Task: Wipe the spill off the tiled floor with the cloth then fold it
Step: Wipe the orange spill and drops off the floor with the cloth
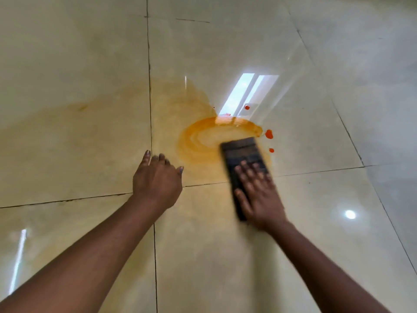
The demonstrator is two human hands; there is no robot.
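While our right hand (257, 193) lies flat on the dark cloth (244, 159), with the fingers spread wide and pressing down, our left hand (156, 179) rests on the tiled floor (79, 64) just beside the mess, fingers a little curled and holding nothing. We think it is there to hold us steady.

We see the cloth as a long, flat pad, already doubled up, with its far end sitting on the near right edge of the orange spill (203, 141). Our hand looks blurry, so we think it is sliding.

We think the cloth is soft and light and will bend any way we push it. It will get wet and a bit heavier as it drinks up the orange stuff, and it may leave marks on clean tile if we drag it. A flat palm on top works well for wiping — it keeps the whole pad down. For the folding part, we would pinch two corners at the far end and bring them over, keeping the dirty side in.

The floor is shiny and smooth, so the cloth will slide easily, and wet tile may be slippery under our left hand too.

A faint orange film spreads left across the grout line (149, 86), and a few red drops (269, 133) sit just past the cloth — plenty is left to wipe.
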